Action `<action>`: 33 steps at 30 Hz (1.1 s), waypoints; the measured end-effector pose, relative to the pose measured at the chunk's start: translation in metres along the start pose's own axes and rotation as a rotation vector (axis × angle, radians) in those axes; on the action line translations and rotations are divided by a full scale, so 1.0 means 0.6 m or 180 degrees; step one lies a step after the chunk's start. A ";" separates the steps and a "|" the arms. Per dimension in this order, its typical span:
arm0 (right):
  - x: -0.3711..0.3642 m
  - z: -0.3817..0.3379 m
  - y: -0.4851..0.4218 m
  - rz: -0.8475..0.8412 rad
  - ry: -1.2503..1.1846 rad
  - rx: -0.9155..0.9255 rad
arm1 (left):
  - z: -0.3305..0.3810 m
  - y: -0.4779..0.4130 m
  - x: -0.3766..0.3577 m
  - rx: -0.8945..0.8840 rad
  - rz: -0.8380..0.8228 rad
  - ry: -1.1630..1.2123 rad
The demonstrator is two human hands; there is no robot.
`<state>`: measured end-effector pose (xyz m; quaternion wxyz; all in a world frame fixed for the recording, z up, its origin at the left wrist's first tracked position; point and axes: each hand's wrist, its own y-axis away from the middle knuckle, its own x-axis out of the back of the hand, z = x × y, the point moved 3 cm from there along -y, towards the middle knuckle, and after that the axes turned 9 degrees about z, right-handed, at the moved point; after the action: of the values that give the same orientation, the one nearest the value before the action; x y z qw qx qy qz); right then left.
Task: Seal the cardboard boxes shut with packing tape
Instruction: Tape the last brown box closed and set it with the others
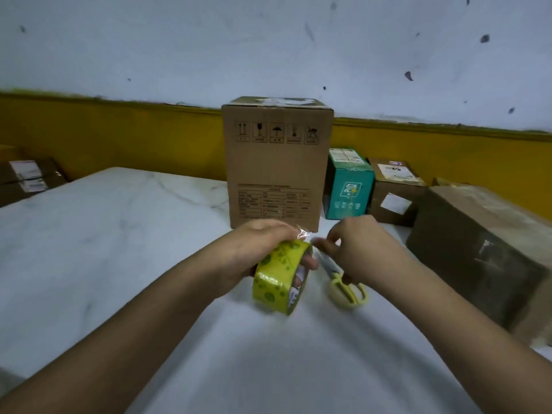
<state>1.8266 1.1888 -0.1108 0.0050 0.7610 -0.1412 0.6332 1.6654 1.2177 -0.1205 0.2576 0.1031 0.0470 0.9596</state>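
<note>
Two labelled cardboard boxes (pixel 27 177) sit at the far left, beside the white, marble-veined surface (pixel 119 234). The left hand (pixel 263 249) has its grip wrapped round the tape roll (pixel 280 276), fingers through the core, holding it just in front of the tall cardboard box (pixel 277 165). The roll looks light and stiff, and its glossy yellow-green film looks slippery. The crinkled loose end (pixel 303 234) is thin and sticky, best pinched at the very tip, I'd say. The right hand (pixel 364 249) curls towards that end; whether its grip has caught it I cannot tell. Yellow-handled scissors (pixel 343 285) lie beneath it. Further right stand a teal carton (pixel 348 186), a small brown box (pixel 394 192) and a large scuffed box (pixel 478 249).
</note>
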 end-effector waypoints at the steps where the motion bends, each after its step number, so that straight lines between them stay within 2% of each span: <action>1: 0.008 -0.017 0.003 0.0120 -0.0431 0.0164 | 0.000 0.014 0.012 -0.0055 -0.0027 0.0010; 3: 0.023 -0.060 0.017 0.0087 -0.1321 0.0511 | -0.001 0.045 0.037 -0.0126 -0.0073 -0.0007; 5: 0.025 -0.104 0.029 0.0119 -0.1775 0.0748 | -0.003 0.080 0.066 -0.0147 0.0020 0.0020; 9: 0.006 -0.178 0.045 0.0505 -0.1926 0.0975 | -0.018 0.162 0.120 0.0062 0.0457 0.0120; 15: -0.030 -0.271 0.112 0.0226 -0.2278 0.1323 | -0.086 0.300 0.184 0.0456 0.1297 -0.0310; 19: -0.069 -0.284 0.153 0.0023 -0.2432 0.1407 | -0.158 0.360 0.178 0.0833 0.1581 -0.0760; 23: -0.116 -0.280 0.139 -0.0124 -0.2181 0.1431 | -0.221 0.361 0.155 0.1236 0.1541 -0.0278; 27: -0.178 -0.276 0.134 -0.0239 -0.1854 0.1600 | -0.265 0.329 0.147 0.0990 0.1864 -0.0495; 29: -0.190 -0.278 0.134 -0.0226 -0.1031 0.1789 | -0.291 0.316 0.147 0.0973 0.1839 -0.0186; 31: -0.179 -0.276 0.121 0.0124 0.0040 0.1775 | -0.303 0.311 0.147 0.0900 0.1756 0.0092; 33: -0.168 -0.278 0.108 0.0397 0.0295 0.1747 | -0.303 0.311 0.149 0.0813 0.1811 0.0115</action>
<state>1.6361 1.1789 -0.1862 -0.2337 0.6940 -0.0106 0.6809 1.4590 1.0951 -0.2551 -0.0372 0.1266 0.1410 0.9812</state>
